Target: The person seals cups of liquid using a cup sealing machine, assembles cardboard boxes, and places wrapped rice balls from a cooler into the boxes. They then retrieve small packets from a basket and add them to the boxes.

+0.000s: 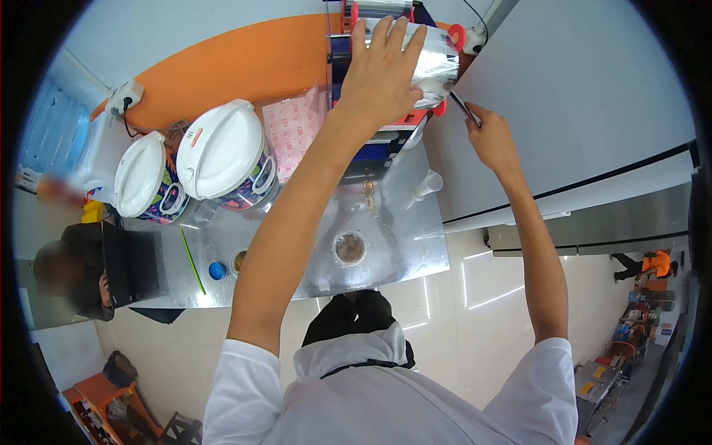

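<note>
My left hand [386, 74] lies over a roll of shiny silver film [439, 61], fingers spread across its top and thumb along its lower side. The roll has red end pieces [456, 35] and sits on a dark machine [367, 169] on the metal table. At the roll's right lower edge, my right hand [493, 141] is closed around a slim dark tool with a pale edge [465, 109]. Its tip points at the film's edge. I cannot tell the tool's exact kind. Below the machine is a clear plastic cup [428, 184].
Two white-lidded patterned pots [220, 152] stand left on the metal table [404, 256]. Near its front are a round clear container [349, 247], a blue lid [217, 271] and a green straw [192, 259]. A white cabinet [571, 96] borders the right. Another person [81, 267] is at far left.
</note>
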Demonstrator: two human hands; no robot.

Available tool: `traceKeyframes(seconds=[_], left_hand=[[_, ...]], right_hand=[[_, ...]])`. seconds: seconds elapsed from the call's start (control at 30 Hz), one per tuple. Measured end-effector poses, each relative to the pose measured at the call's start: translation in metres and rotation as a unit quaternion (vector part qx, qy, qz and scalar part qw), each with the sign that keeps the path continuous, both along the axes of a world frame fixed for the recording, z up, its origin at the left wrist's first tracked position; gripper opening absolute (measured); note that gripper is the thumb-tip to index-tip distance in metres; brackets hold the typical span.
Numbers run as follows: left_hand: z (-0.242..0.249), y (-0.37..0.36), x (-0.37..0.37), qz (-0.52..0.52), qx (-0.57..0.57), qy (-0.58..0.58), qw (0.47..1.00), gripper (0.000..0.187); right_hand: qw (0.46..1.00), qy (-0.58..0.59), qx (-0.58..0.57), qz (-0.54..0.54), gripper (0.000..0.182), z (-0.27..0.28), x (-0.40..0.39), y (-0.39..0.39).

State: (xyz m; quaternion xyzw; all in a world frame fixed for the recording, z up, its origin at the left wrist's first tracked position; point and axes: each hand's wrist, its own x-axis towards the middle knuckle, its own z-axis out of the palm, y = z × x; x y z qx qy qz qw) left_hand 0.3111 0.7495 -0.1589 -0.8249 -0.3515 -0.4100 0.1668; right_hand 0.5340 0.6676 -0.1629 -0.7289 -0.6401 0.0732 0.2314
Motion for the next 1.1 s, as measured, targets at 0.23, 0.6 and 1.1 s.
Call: traceKeyframes(seconds=[0.23,0.6,1.1], left_hand=[[0.001,0.002,0.001,-0.011,-0.013,0.006,1.000,0.089],[0.003,0.000,0.002,-0.012,-0.032,0.009,0.999,0.094],[0.015,-0.008,0.006,0.003,-0.031,0.034,0.999,0.086]], right_hand=[[0.999,-0.012,0.037,0.006,0.032,-0.006,0.005,0.001],[1.000,-0.007,0.030,-0.005,0.029,-0.009,0.006,0.004],[0.999,-0.010,0.030,-0.015,0.029,-0.008,0.006,0.001]])
